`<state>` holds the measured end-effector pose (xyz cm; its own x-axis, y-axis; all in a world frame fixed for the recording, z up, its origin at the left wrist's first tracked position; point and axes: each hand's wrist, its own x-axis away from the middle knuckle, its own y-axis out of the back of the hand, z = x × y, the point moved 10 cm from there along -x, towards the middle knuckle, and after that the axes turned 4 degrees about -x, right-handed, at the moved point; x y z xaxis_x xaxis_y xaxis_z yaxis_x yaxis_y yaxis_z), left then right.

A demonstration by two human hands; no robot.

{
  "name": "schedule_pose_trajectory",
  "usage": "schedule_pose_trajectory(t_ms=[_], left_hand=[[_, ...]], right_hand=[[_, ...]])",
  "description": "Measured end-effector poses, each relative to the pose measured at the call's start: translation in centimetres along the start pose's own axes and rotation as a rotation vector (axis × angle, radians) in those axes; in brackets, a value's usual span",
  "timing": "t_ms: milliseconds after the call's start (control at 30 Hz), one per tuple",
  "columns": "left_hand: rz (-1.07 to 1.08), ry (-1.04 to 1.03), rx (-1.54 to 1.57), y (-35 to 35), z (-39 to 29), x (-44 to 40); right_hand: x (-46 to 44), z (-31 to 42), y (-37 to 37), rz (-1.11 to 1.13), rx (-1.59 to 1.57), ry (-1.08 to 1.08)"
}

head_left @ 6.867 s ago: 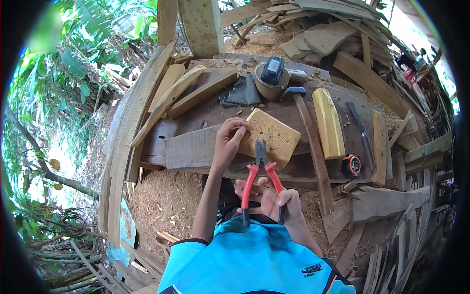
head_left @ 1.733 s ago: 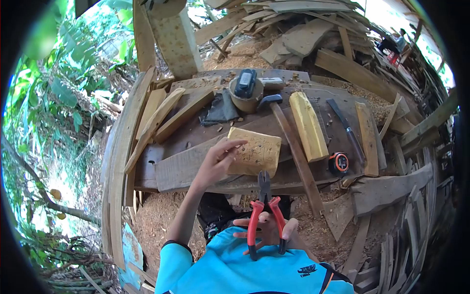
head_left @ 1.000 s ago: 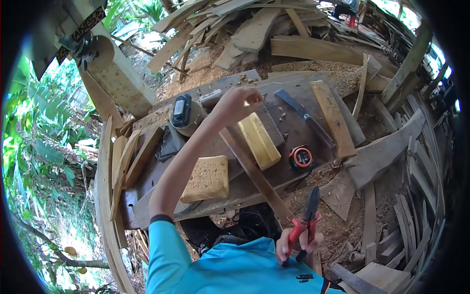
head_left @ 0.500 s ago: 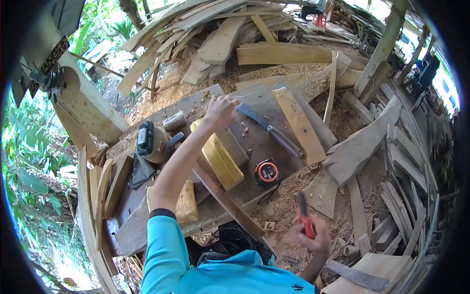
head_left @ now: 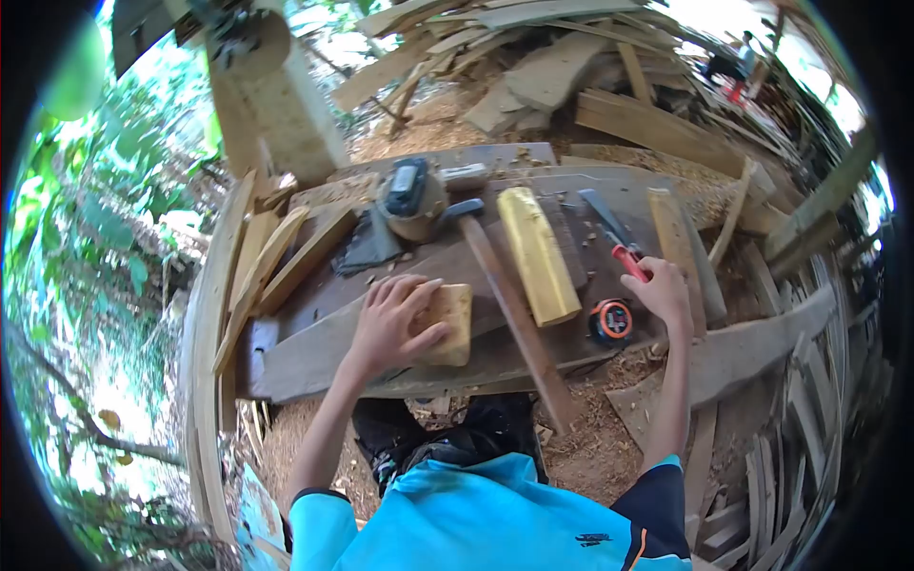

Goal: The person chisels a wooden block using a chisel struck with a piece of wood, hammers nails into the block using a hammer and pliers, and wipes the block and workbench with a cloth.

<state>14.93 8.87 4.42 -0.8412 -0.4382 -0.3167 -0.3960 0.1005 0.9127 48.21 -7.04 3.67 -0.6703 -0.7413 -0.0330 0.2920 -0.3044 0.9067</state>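
Observation:
My left hand (head_left: 390,319) is over the left side of a short pale wooden block (head_left: 455,328), fingers spread and thumb apart, seemingly touching it. In my right hand (head_left: 664,292) is a red-handled tool (head_left: 628,261), tip pointing away from me; its exact kind is unclear. Just beyond it lies a chisel (head_left: 606,217) on the table, its handle mostly hidden by the hand. A round black and orange tape measure (head_left: 610,322) lies left of my right wrist. Between the hands are a long yellow wooden block (head_left: 539,257) and a wooden-handled hammer (head_left: 514,309).
A dark-lidded container (head_left: 409,195) stands at the back of the wooden table (head_left: 314,328), beside a dark cloth (head_left: 367,243). Planks (head_left: 678,247) lie to the right. A large board pile (head_left: 547,71) rises behind, a post (head_left: 276,95) at back left. Another person is far off.
My left hand has drawn back from the table's far side to the short block. My right hand has brought the red-handled tool forward over the table. The view has turned left.

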Motion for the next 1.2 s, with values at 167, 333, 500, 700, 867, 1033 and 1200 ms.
schedule_pose_trajectory(t_ms=[167,333,500,700,867,1033,1200], left_hand=[[-0.053,0.027,0.018,0.6,0.2,0.3],[-0.035,0.01,0.045,0.3,0.6,0.4],[0.107,-0.006,-0.041,-0.4,0.2,0.2],[0.097,-0.016,-0.027,-0.6,0.5,0.6],[0.024,-0.029,-0.027,-0.4,0.5,0.9],[-0.02,-0.011,-0.029,0.2,0.1,1.2],[-0.059,0.027,-0.098,0.7,-0.9,2.1]], right_hand=[[-2.4,2.3,-3.2,-0.004,0.142,0.025],[-2.4,3.2,-4.7,-0.021,0.145,0.049],[-2.0,3.5,-4.4,-0.003,0.13,0.136],[0.7,7.6,-1.7,-0.227,0.048,0.343],[11.4,15.5,0.4,-0.153,-0.227,0.362],[16.4,13.1,-7.8,0.192,0.014,0.094],[16.9,12.3,-9.0,0.108,-0.076,0.051]])
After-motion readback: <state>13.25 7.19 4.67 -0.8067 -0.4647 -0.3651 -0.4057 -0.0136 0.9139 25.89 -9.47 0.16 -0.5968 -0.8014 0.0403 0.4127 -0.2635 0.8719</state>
